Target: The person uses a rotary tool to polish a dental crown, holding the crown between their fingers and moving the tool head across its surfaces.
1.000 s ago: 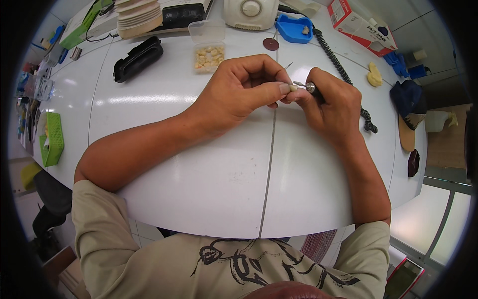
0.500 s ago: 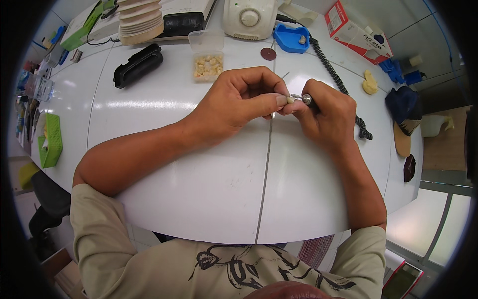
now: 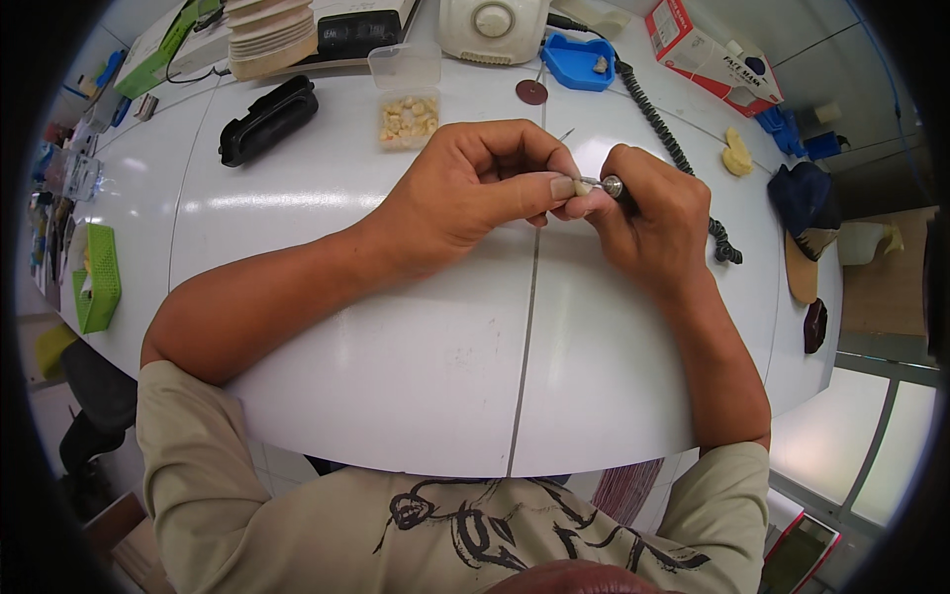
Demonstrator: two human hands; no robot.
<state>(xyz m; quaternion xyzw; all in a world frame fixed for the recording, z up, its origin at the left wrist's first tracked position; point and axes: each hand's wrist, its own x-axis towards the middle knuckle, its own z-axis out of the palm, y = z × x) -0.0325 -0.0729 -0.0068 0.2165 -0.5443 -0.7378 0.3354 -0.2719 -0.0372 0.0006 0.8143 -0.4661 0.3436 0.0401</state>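
Note:
Above the middle of the white table, my left hand (image 3: 460,193) pinches a small cream, tooth-like piece (image 3: 583,188) between thumb and fingers; the fingers cover much of it. My right hand (image 3: 658,218) is closed round a dark rotary handpiece (image 3: 615,186) with a silver nose. Its thin metal bit points left and lies at the piece, though exact contact is too small to tell. Both hands meet at the fingertips. Behind the left fingers a thin pointed metal tool (image 3: 567,134) shows in part. Farther back, an open clear plastic box (image 3: 408,147) holds several tooth-like pieces.
A beige control box (image 3: 493,45) with a dial stands at the back, near a coiled black cord (image 3: 661,119). Around it are a blue tray (image 3: 579,64), a dark red disc (image 3: 531,92) and a black case (image 3: 267,121). A green basket (image 3: 97,277) stands at left, a cap (image 3: 804,213) at right.
The whole view has shifted slightly, with the tabletop things a little higher in the picture. Both hands keep their grips, and the bit and piece sit at a slightly different angle.

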